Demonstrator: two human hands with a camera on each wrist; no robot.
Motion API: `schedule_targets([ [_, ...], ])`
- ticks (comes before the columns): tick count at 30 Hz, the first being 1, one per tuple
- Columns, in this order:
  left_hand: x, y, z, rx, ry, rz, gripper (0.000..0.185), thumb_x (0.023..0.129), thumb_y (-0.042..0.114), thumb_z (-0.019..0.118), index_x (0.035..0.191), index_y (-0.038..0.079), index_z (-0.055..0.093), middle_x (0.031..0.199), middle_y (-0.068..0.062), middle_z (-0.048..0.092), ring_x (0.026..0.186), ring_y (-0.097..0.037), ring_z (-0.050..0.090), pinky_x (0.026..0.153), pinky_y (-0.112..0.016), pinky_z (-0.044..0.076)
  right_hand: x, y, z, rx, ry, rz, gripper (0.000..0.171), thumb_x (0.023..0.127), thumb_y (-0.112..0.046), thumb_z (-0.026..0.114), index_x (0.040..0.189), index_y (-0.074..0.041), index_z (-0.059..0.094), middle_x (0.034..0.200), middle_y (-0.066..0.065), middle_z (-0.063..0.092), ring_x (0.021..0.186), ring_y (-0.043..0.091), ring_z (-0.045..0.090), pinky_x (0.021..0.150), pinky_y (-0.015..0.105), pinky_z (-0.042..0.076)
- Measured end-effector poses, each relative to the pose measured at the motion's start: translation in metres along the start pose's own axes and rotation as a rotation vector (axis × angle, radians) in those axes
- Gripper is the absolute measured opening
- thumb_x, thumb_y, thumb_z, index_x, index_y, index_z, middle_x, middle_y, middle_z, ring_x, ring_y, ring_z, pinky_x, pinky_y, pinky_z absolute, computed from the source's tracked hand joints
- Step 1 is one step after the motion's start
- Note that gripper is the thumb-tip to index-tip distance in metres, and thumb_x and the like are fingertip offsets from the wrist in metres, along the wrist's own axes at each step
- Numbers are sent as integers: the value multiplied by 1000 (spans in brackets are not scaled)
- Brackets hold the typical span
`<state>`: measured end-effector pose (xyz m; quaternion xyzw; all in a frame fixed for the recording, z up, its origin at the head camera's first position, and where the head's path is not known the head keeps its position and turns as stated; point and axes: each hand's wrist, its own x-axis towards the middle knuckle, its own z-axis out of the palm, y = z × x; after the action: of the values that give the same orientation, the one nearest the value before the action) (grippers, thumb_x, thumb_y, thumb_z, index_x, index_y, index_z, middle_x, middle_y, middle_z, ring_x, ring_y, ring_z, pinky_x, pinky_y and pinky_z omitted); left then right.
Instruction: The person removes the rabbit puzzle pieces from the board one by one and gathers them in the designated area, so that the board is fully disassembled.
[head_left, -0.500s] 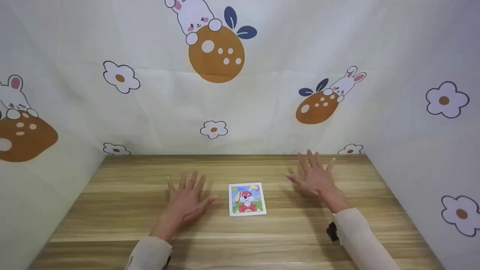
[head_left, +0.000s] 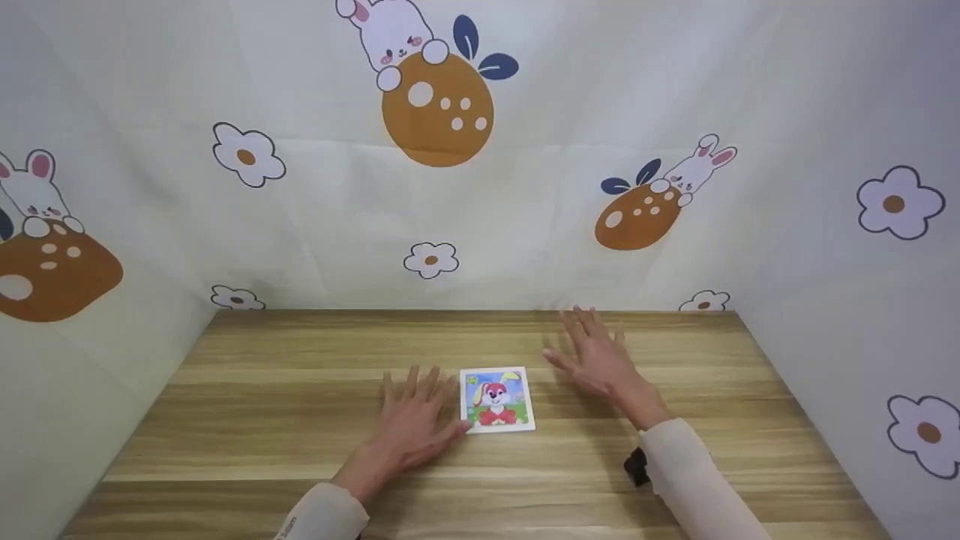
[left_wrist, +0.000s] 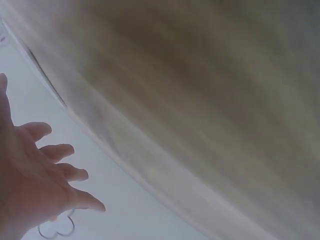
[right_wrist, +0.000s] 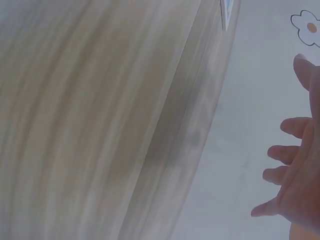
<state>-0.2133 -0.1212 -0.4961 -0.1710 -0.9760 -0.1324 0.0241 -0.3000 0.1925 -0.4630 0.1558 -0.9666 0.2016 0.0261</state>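
A small rectangular picture card [head_left: 496, 399] with a white border lies on the wooden table; it shows a red and white cartoon rabbit with yellow ears. My left hand [head_left: 416, 420] is just left of it, fingers spread, the thumb tip overlapping the card's lower left corner in the head view. To the right and farther back, my right hand [head_left: 600, 360] hovers palm down with fingers apart, holding nothing. In the left wrist view the left hand [left_wrist: 35, 175] has its fingers extended. Straight, spread fingers also show on the right hand [right_wrist: 300, 165] in the right wrist view.
The wood-grain table [head_left: 262, 405] reaches back to a pale curtain [head_left: 322, 210] printed with rabbits, orange fruit and flowers, which also stands along both sides. A dark wrist device [head_left: 637, 466] shows under the right sleeve [head_left: 697, 476].
My left hand has moved right, up to the card's left edge. My right hand has shifted left toward the card. The card stays in place on the table.
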Motion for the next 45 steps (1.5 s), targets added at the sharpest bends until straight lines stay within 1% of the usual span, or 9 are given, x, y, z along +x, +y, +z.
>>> schedule_targets([
  [5,-2,14,7,19,-28,50,75,95,66,47,151,16,45,158,-16,41,149,-46,30,116,-75,16,5,-14,9,86,-8,-28,75,99,-53,55,158,-13,31,166,14,26,156,36,17,122,68,11],
  [12,-1,38,9,22,-71,78,70,96,61,50,150,17,47,156,-16,44,145,-42,39,112,-71,31,10,-32,22,189,10,-89,56,98,-37,63,144,-6,52,151,18,48,142,38,42,118,62,30],
  [18,2,56,8,36,-96,90,67,96,58,52,148,16,49,154,-13,46,138,-39,47,108,-63,41,16,-44,31,298,-34,-88,39,97,-23,67,131,-5,64,138,16,56,134,38,50,116,56,38],
  [21,4,63,5,27,-138,80,66,94,56,56,148,18,49,155,-13,45,139,-41,46,108,-64,40,21,-47,36,354,-77,-99,29,96,-14,67,124,-4,68,131,16,60,128,38,55,112,56,42],
  [25,7,72,3,-20,-226,25,70,91,55,63,149,21,47,159,-12,39,144,-43,40,112,-67,35,25,-49,43,397,-126,-122,23,95,-4,65,116,-3,72,122,15,66,120,37,60,106,55,48],
  [30,13,80,0,-92,-321,-41,76,88,55,67,152,24,42,164,-9,32,150,-43,28,115,-68,26,28,-53,48,423,-173,-102,22,94,0,63,114,-4,73,118,12,68,119,34,61,107,53,48],
  [35,15,78,-6,-146,-408,-60,80,87,51,69,156,29,36,168,-7,24,154,-42,18,119,-72,16,31,-58,51,428,-194,-126,23,94,5,60,112,-2,74,115,14,67,116,33,62,106,52,49],
  [40,16,73,-9,-206,-445,-46,81,88,48,69,158,29,32,169,-8,21,155,-42,12,121,-70,13,35,-60,51,393,-212,-177,27,91,10,59,111,0,74,113,15,68,113,33,61,105,53,49],
  [45,18,72,-8,-237,-432,-48,81,90,46,69,159,26,30,169,-8,20,156,-41,12,122,-68,14,37,-57,52,342,-219,-248,37,83,18,58,111,2,75,112,17,72,110,32,61,99,52,52],
])
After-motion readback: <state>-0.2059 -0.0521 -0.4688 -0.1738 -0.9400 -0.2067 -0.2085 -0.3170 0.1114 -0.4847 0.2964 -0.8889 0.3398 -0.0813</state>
